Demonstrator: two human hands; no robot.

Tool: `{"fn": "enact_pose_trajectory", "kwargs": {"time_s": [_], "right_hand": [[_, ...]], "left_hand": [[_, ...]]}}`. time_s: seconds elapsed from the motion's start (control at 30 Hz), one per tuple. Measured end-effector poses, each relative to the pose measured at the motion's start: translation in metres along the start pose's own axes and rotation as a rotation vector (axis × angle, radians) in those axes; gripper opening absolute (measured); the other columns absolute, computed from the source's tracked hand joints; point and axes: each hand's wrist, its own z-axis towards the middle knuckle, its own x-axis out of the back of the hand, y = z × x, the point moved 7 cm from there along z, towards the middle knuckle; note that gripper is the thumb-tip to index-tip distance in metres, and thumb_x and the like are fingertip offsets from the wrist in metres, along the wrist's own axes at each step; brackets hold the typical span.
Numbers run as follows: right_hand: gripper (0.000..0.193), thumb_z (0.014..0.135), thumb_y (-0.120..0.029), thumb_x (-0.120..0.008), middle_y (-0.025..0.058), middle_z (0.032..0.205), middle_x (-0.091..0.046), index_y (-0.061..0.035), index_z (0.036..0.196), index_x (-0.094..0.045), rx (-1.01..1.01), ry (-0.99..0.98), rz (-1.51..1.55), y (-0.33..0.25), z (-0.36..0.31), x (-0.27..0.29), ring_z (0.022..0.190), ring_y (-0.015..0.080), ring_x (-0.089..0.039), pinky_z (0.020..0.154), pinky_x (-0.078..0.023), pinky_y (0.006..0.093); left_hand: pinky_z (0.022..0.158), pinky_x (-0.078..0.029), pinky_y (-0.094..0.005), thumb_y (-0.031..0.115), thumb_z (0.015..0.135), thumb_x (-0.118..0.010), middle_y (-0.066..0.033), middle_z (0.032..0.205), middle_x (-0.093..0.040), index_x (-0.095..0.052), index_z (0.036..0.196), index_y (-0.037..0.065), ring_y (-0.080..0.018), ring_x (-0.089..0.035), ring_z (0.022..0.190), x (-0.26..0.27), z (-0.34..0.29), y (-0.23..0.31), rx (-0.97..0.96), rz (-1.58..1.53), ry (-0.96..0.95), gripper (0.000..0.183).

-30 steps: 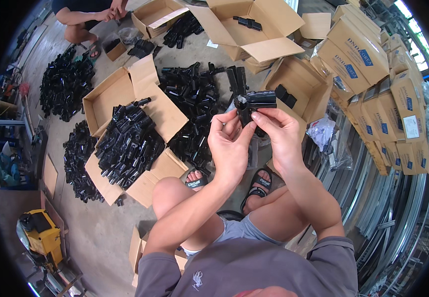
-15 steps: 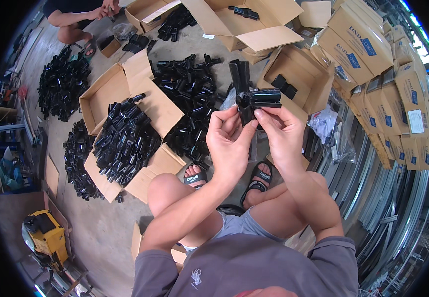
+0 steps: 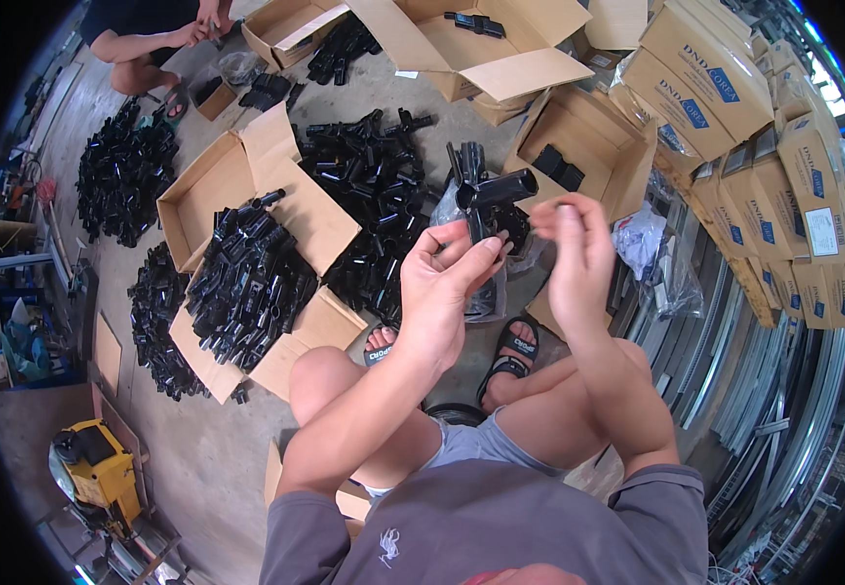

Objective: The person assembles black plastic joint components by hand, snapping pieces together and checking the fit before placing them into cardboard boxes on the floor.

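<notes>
My left hand (image 3: 442, 283) grips a black pipe connector (image 3: 494, 189) by its lower arm, thumb and fingers wrapped round it. Its round, hollow arms branch several ways, one pointing right with its end open. Just right of the connector, apart from it, is my right hand (image 3: 578, 249); its fingers are loosely bent, a little blurred, and nothing shows in them. Beyond my left hand lies a heap of similar black connectors (image 3: 369, 185) on the floor. More connectors (image 3: 247, 283) are piled on the flaps of an open carton (image 3: 203, 190) to the left.
Open cartons (image 3: 530, 76) stand at the far side, one (image 3: 617, 156) with a black piece inside. Stacked boxes (image 3: 705, 88) and long metal profiles (image 3: 715, 380) line the right. A yellow machine (image 3: 101, 468) stands at lower left. Another person's hands (image 3: 193, 34) show at far left.
My right hand has let go of the connector and moved slightly right. The connector has turned in my left hand, so an open round end now faces right.
</notes>
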Motion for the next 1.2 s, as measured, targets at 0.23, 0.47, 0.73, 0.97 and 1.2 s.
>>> {"fn": "enact_pose_trajectory", "kwargs": {"time_s": [0.23,0.47,0.73,0.97,1.2], "right_hand": [[0.015,0.100,-0.012,-0.046,0.0167,0.083,-0.067,-0.0014,0.111,-0.047,0.420,0.150,-0.451,-0.033,0.013,-0.003,0.072,0.0316,-0.068,0.064,-0.052,0.0412],[0.017,0.097,-0.010,-0.051,0.0142,0.072,-0.064,0.0013,0.111,-0.049,0.610,0.128,-0.594,-0.033,0.012,-0.004,0.060,0.0310,-0.067,0.053,-0.051,0.0394],[0.020,0.094,-0.006,-0.055,0.0141,0.073,-0.064,0.0028,0.112,-0.049,0.685,0.016,-0.580,-0.020,0.007,-0.010,0.060,0.0292,-0.066,0.054,-0.051,0.0380],[0.019,0.096,-0.007,-0.055,0.0138,0.076,-0.066,0.0024,0.112,-0.049,0.669,0.019,-0.494,-0.013,0.004,-0.006,0.061,0.0278,-0.067,0.055,-0.052,0.0369],[0.017,0.103,-0.011,-0.044,0.0158,0.098,-0.069,0.0002,0.116,-0.045,0.459,0.081,-0.287,-0.018,0.005,0.005,0.084,0.0212,-0.069,0.075,-0.054,0.0327]], "left_hand": [[0.082,-0.053,-0.0267,0.004,0.083,-0.078,-0.0093,0.102,-0.069,-0.050,0.115,0.001,-0.0125,-0.066,0.091,-0.001,-0.008,-0.025,0.190,0.142,-0.108,0.043],[0.090,-0.058,-0.0325,0.001,0.087,-0.072,-0.0122,0.108,-0.066,-0.048,0.113,0.002,-0.0178,-0.068,0.099,-0.009,-0.017,-0.029,0.285,0.085,-0.176,0.035],[0.095,-0.056,-0.0356,-0.002,0.089,-0.066,-0.0145,0.116,-0.062,-0.043,0.120,-0.001,-0.0191,-0.065,0.104,-0.005,-0.021,-0.033,0.296,0.077,-0.170,0.038],[0.098,-0.054,-0.0353,-0.003,0.089,-0.065,-0.0099,0.121,-0.063,-0.043,0.132,-0.001,-0.0178,-0.064,0.110,-0.002,-0.014,-0.036,0.286,0.060,-0.197,0.048],[0.101,-0.053,-0.0360,-0.007,0.089,-0.063,-0.0097,0.123,-0.063,-0.046,0.132,0.000,-0.0186,-0.062,0.116,-0.004,-0.012,-0.032,0.276,0.024,-0.222,0.047]]}}
